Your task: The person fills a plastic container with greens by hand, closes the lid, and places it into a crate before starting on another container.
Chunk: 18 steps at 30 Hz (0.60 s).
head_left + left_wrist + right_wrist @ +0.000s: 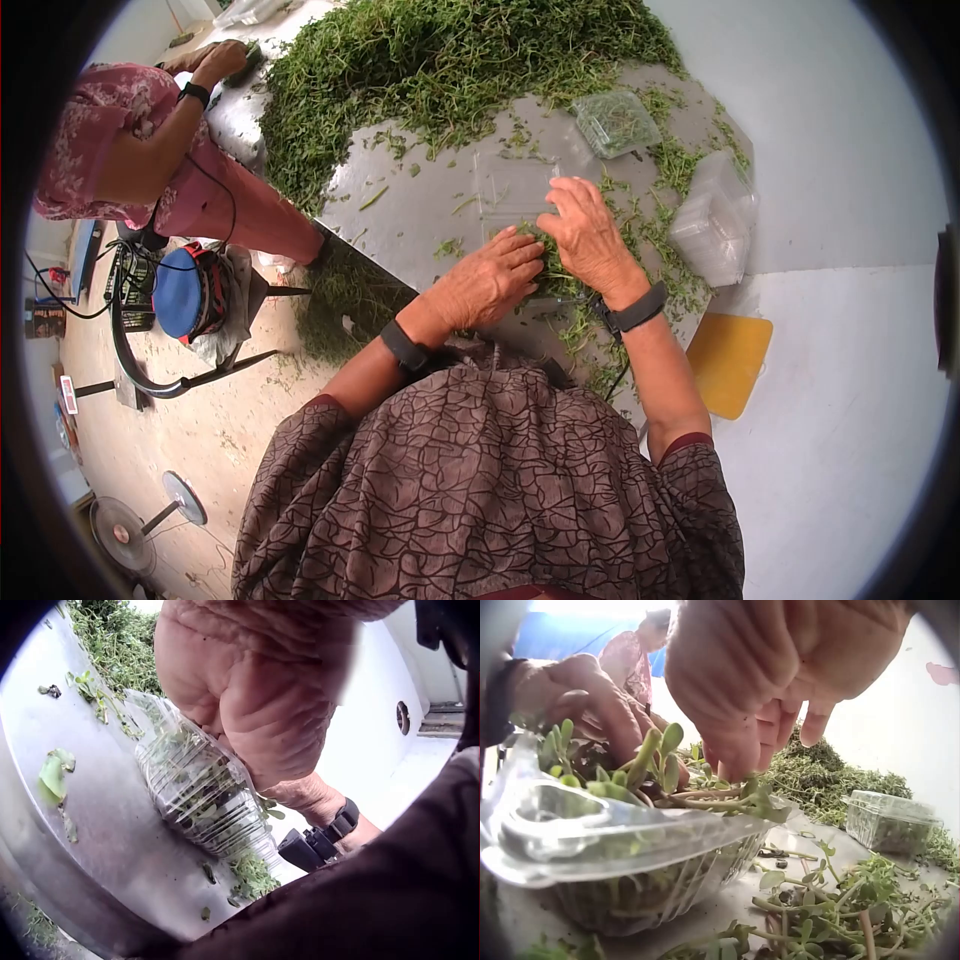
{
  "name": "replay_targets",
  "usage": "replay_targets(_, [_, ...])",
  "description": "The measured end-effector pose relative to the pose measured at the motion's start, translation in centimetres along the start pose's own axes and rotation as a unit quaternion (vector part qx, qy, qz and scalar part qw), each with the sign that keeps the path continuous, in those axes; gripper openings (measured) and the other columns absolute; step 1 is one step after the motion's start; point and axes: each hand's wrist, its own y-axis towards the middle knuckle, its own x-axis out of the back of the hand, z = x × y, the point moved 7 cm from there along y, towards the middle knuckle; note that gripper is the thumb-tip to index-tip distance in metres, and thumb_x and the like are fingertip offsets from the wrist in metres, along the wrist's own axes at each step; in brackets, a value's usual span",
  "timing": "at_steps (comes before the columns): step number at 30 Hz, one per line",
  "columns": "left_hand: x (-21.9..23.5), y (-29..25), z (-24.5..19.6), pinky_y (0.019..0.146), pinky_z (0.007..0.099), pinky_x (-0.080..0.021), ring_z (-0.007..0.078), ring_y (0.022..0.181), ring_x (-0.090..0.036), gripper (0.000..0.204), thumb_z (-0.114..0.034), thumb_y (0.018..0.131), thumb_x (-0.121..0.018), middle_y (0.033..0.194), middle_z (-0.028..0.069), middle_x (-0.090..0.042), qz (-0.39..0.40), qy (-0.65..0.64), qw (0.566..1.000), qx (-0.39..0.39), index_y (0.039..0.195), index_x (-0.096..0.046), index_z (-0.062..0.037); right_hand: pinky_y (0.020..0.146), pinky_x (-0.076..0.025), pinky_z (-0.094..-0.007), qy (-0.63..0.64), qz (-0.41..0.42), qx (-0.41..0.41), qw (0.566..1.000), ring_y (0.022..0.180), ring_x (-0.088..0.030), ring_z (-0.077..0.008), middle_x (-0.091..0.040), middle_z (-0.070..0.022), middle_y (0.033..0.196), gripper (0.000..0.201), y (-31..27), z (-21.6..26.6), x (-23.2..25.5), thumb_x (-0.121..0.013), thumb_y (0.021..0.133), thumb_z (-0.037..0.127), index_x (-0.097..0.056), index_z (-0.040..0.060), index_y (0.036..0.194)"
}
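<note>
One person in a pink floral top (105,150) stands at the far left of your head view, beside the grey table (395,190), with a round blue object (185,290) below on the floor side. Next comes a broad heap of cut leafy stems (470,70), spread across the far side of the table. Your left hand (490,278) lies over the greens in the clear plastic clamshell container (697,881), its fingers fairly straight, close together and touching the leaves. That container sits on the table at the near edge, directly in front of you, filled with stems up to its rim, some poking above it. Just beyond your hands, a clear plastic panel (515,190) lies on the table; you cannot tell whether it joins the container. Your right hand (592,235) is over the container's right side, fingers loosely bent and pointing down at the stems; you cannot tell whether the tips pinch anything. Farther right, beyond that hand, a filled, closed clamshell (615,122) rests among scattered sprigs. Rightmost, a stack of empty clear clamshells (715,225) stands at the table's edge, with a yellow board (730,365) nearer you.
</note>
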Motion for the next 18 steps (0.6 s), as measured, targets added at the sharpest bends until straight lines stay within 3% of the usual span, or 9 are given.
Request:
replay_targets(12, [0.3,-0.1,0.3,0.111,0.0475,-0.03,0.0333,0.124,-0.045,0.034,-0.011,0.084,-0.062,0.127,0.0187,-0.053,0.007,-0.019,1.0,0.006,0.114,-0.058,0.0036,0.103,-0.039,-0.0439,-0.007,0.041,0.032,0.999,0.111,-0.051,-0.0311,-0.058,-0.016,0.097,0.004,-0.2,0.3,-0.3,-0.061,0.068,-0.004,-0.062,-0.0005,0.068])
replay_targets(18, [2.5,-0.6,0.8,0.11,0.0498,-0.03,0.0339,0.125,-0.046,0.033,-0.005,0.084,-0.061,0.13,0.0155,-0.053,-0.07,-0.078,0.994,0.03,0.117,-0.057,-0.0012,0.102,-0.038,-0.0457,-0.012,0.0,-0.002,1.0,0.109,-0.052,-0.0307,-0.058,-0.0153,0.095,0.004,-0.3,-0.3,3.2,-0.06,0.067,-0.006,-0.061,-0.0016,0.069])
